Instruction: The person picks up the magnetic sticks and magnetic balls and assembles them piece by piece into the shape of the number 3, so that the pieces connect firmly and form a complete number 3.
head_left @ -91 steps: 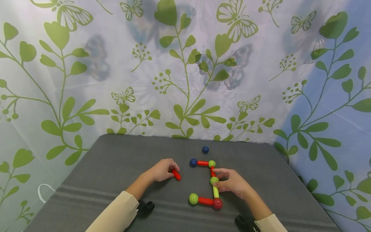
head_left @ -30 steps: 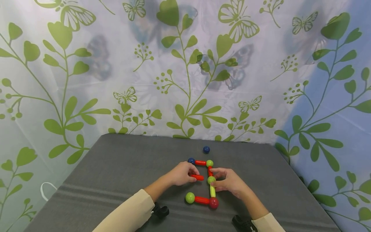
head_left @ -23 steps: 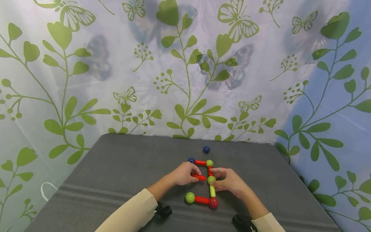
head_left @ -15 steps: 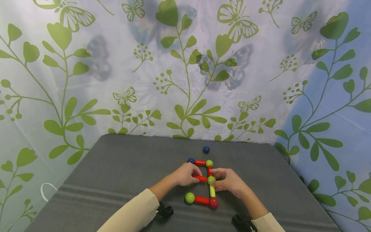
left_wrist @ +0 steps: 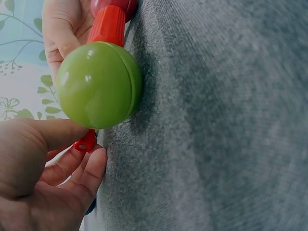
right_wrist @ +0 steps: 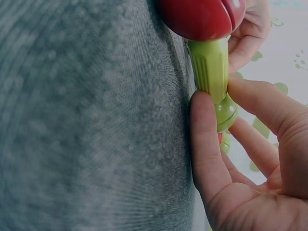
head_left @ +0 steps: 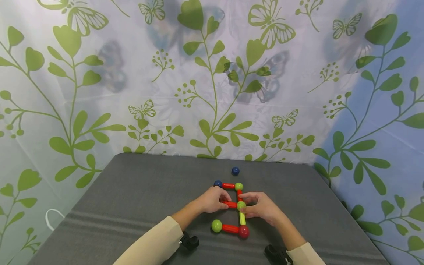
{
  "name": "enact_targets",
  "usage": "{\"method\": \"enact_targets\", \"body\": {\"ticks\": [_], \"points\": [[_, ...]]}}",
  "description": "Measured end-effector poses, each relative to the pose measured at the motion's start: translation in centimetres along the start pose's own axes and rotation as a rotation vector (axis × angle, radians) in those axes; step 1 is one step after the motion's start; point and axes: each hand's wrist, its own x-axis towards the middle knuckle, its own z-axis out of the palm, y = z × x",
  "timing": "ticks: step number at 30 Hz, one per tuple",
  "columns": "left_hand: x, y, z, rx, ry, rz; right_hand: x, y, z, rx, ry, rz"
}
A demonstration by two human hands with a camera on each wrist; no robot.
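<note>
My left hand (head_left: 211, 200) pinches a red magnetic rod (head_left: 230, 204), whose right end meets the middle green ball (head_left: 241, 205). In the left wrist view that red rod (left_wrist: 85, 142) shows its bare near end. My right hand (right_wrist: 274, 159) pinches a yellow-green rod (right_wrist: 211, 67) between thumb and finger, close to the same ball. That rod runs down to a red ball (head_left: 243, 232), joined by another red rod (head_left: 230, 228) to a green ball (head_left: 216, 226). Above, a red rod (head_left: 239, 195) leads to the top green ball (head_left: 239, 186).
From the top green ball a red rod (head_left: 228, 186) reaches left to a blue ball (head_left: 217, 183), partly behind my left hand. A loose blue ball (head_left: 235, 170) lies farther back on the grey table (head_left: 159, 176). A patterned curtain (head_left: 185, 125) hangs behind.
My left hand has carried the red rod rightward from beside the figure until its end met the middle green ball. The right hand keeps its hold; the figure has shifted slightly left.
</note>
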Motion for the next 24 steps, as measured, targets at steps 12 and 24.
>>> {"method": "enact_targets", "body": {"ticks": [12,24], "points": [[-0.1,-0.3,-0.1,-0.042,0.004,-0.023,-0.1,-0.2,0.1,0.002,0.0,-0.009],[1.5,-0.4,-1.1,-0.114,0.087,0.058,0.0,-0.1,-0.1,0.012,-0.023,-0.033]]}}
